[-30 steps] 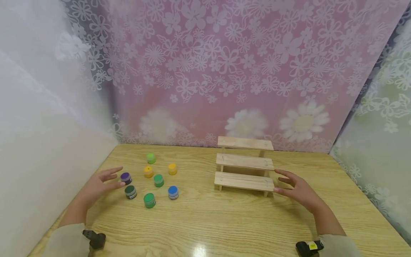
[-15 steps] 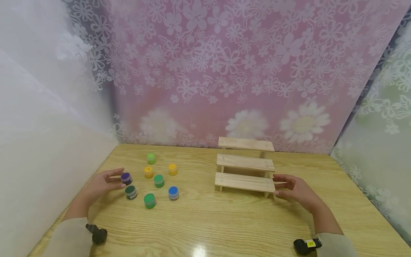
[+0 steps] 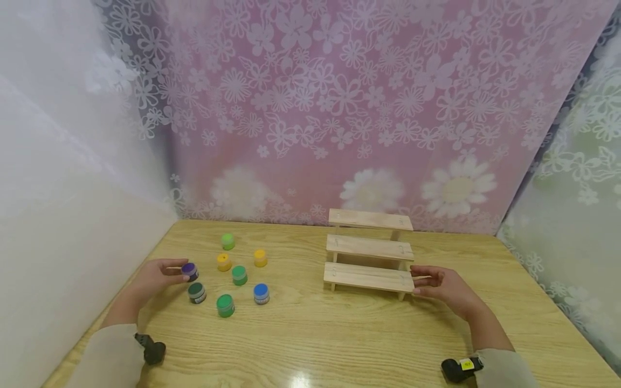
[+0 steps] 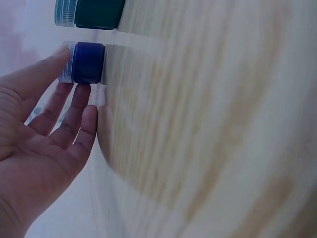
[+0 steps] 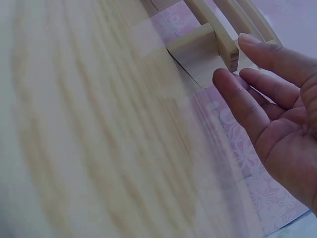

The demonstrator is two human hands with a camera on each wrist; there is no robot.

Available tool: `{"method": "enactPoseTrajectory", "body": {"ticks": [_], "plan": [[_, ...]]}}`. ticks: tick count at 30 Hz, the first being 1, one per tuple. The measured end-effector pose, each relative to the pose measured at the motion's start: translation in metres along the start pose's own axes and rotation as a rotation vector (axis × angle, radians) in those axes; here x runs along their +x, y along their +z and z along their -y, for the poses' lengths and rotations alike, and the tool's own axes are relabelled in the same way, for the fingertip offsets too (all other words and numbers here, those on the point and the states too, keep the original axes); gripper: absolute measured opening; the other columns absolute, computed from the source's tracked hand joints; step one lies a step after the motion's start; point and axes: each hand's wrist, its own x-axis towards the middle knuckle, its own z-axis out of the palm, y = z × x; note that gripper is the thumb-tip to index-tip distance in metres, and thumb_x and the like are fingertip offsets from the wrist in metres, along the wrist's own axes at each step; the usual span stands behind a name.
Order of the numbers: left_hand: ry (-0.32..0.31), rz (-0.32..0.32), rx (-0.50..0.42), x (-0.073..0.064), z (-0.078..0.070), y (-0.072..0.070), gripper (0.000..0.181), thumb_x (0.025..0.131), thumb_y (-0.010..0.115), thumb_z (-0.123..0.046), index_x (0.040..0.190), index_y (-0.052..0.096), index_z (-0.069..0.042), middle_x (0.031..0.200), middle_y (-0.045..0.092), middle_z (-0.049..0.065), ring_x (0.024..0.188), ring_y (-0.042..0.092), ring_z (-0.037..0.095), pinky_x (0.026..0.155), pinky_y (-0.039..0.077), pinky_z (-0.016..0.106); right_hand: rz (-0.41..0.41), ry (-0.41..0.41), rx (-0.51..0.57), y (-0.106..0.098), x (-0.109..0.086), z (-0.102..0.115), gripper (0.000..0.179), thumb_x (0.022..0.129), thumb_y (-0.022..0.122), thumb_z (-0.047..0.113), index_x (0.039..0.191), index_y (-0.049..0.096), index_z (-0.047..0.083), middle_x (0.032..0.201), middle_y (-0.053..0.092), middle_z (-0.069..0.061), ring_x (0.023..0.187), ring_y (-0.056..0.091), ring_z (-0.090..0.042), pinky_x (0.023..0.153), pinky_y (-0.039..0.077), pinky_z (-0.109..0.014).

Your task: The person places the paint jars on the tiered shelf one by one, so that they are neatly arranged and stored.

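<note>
A small paint jar (image 3: 190, 271), dark purple with a clear ribbed lid, stands at the left of the group. My left hand (image 3: 154, 279) pinches it, with the thumb on the lid and fingers at its other side. In the left wrist view, the same purple jar (image 4: 88, 63) stands upright on the wood. Close in front of it is a dark green jar (image 3: 197, 292). My right hand (image 3: 447, 288) is at the right end of a three-tier wooden stand (image 3: 368, 276). Its fingers are loosely bent, with the fingertips close to the lowest board's end (image 5: 229, 55).
To the right of the left hand stand several more jars: a light green jar (image 3: 228, 241), two yellow jars, two green jars and a blue jar (image 3: 261, 293). Behind the wooden table (image 3: 301, 328) hangs a pink flowered curtain (image 3: 301, 134). A white wall rises at left.
My left hand has moved right and closed its thumb and fingers on the purple jar. The right hand's fingers have drawn together and lowered beside the lowest board.
</note>
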Motion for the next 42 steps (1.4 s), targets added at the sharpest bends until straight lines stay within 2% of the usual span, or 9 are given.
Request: {"method": "enactPoseTrajectory", "body": {"ticks": [4,6,13,16,22,26,31,36,42], "plan": [[0.005,-0.014,-0.001,0.001,-0.001,0.001,0.057,0.088,0.075,-0.025,0.133,0.056,0.006,0.127,0.058,0.028,0.115,0.057,0.044,0.095,0.047,0.056,0.014,0.014,0.006,-0.002,0.003,0.0,0.072,0.088,0.074,0.018,0.145,0.038,-0.007,0.144,0.042,-0.029,0.113,0.06,-0.021,0.086,0.055,-0.033],[0.004,-0.016,-0.013,0.002,-0.001,0.001,0.056,0.088,0.075,-0.023,0.132,0.056,0.006,0.126,0.059,0.028,0.115,0.057,0.043,0.095,0.047,0.055,0.022,0.023,0.014,-0.003,0.005,0.0,0.073,0.087,0.075,0.018,0.145,0.038,-0.007,0.142,0.043,-0.029,0.11,0.06,-0.018,0.086,0.055,-0.033],[0.003,-0.027,-0.034,0.002,0.001,0.001,0.053,0.088,0.075,-0.021,0.13,0.057,0.007,0.122,0.061,0.028,0.113,0.059,0.043,0.096,0.046,0.055,0.036,0.042,0.02,-0.004,0.007,-0.002,0.069,0.086,0.077,0.017,0.141,0.044,-0.008,0.131,0.052,-0.027,0.103,0.062,-0.015,0.083,0.056,-0.032],[0.005,-0.03,-0.027,0.002,0.001,0.002,0.052,0.089,0.074,-0.022,0.129,0.058,0.007,0.121,0.062,0.027,0.112,0.059,0.042,0.097,0.045,0.057,0.041,0.043,0.033,-0.004,0.007,-0.003,0.068,0.086,0.076,0.016,0.141,0.044,-0.009,0.13,0.052,-0.026,0.103,0.062,-0.015,0.083,0.056,-0.032],[0.02,-0.074,0.011,0.001,0.001,0.001,0.055,0.088,0.075,-0.027,0.129,0.059,0.006,0.12,0.063,0.027,0.111,0.059,0.043,0.096,0.044,0.058,0.039,0.03,0.045,-0.003,0.007,-0.004,0.067,0.087,0.075,0.014,0.141,0.043,-0.011,0.126,0.056,-0.024,0.101,0.063,-0.015,0.083,0.056,-0.031],[0.007,-0.089,0.003,-0.002,0.002,0.0,0.059,0.088,0.075,-0.031,0.131,0.058,0.004,0.121,0.063,0.026,0.113,0.059,0.042,0.094,0.048,0.053,0.038,0.026,0.05,-0.002,0.008,-0.004,0.067,0.087,0.075,0.013,0.14,0.042,-0.012,0.124,0.058,-0.024,0.101,0.064,-0.014,0.083,0.056,-0.031],[-0.026,-0.092,-0.048,-0.003,-0.001,-0.002,0.065,0.086,0.075,-0.039,0.134,0.057,0.001,0.124,0.061,0.025,0.116,0.057,0.041,0.088,0.054,0.04,0.037,0.029,0.051,-0.002,0.008,-0.005,0.068,0.086,0.076,0.014,0.14,0.043,-0.012,0.123,0.059,-0.021,0.1,0.064,-0.014,0.083,0.056,-0.031],[-0.034,-0.093,-0.087,-0.004,-0.006,-0.003,0.067,0.086,0.075,-0.04,0.134,0.056,0.002,0.125,0.061,0.025,0.116,0.057,0.04,0.085,0.055,0.031,0.039,0.039,0.073,-0.002,0.009,-0.006,0.068,0.086,0.076,0.013,0.14,0.043,-0.012,0.121,0.06,-0.018,0.099,0.065,-0.015,0.083,0.056,-0.032],[-0.021,-0.11,-0.08,-0.005,-0.015,-0.003,0.066,0.086,0.074,-0.042,0.133,0.058,0.001,0.124,0.063,0.022,0.117,0.057,0.038,0.091,0.053,0.038,0.034,0.047,0.069,-0.002,0.008,-0.006,0.068,0.086,0.076,0.014,0.14,0.043,-0.011,0.12,0.061,-0.016,0.098,0.064,-0.015,0.083,0.056,-0.032]]}}
